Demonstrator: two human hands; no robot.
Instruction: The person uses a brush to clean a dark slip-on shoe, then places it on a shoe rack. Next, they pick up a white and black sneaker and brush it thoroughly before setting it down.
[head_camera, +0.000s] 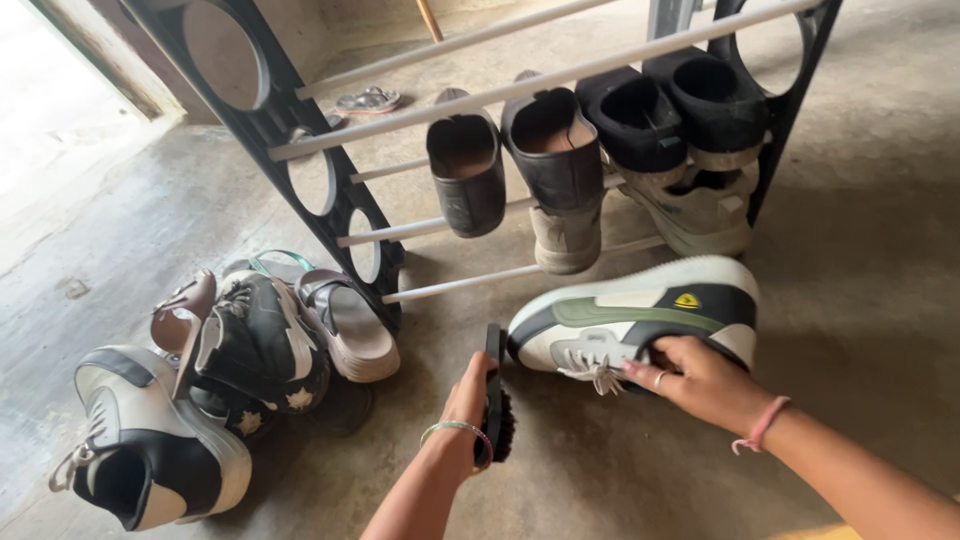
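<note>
My left hand (467, 397) grips a black brush (496, 400) by its back, bristles facing right, held just above the concrete floor. To its right, my right hand (700, 378) holds a white sneaker with green and black panels (630, 315) at its opening, near the laces. The sneaker lies on its side on the floor, toe pointing left toward the brush. The brush's tip is close to the sneaker's toe; whether they touch I cannot tell.
A black shoe rack with white rods (345, 190) stands behind, holding black shoes (553, 150) and grey ones (690, 210). A pile of sandals (345, 325) and sneakers (150, 440) lies at left. One sandal (368, 99) sits far back.
</note>
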